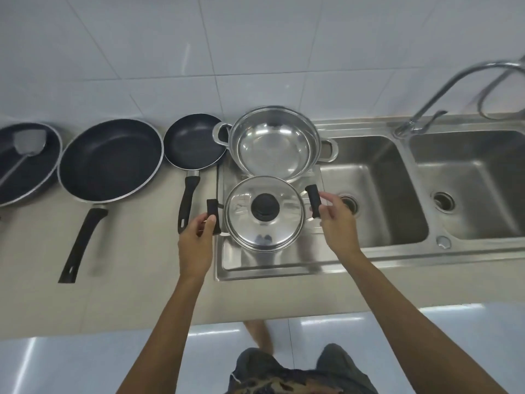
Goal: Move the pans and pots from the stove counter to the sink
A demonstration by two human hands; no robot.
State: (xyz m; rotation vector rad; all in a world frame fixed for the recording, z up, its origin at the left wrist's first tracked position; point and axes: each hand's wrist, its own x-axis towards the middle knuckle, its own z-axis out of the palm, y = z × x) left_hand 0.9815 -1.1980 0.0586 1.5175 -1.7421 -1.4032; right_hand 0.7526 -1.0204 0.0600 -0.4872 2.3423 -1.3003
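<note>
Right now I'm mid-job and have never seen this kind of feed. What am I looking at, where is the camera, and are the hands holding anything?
There is no machine here. One camera sits on a person's head, looking down at their own bare arms and a kitchen counter.

The left hand pinches one black side handle of a small lidded pot. The right hand has its fingers at the other handle, but a firm grip isn't clear. The pot is over the steel draining board beside a double sink.

Behind it stands an open steel pot. To the left lie a small frying pan, a large frying pan and a dark pan with a spatula in it.
</note>
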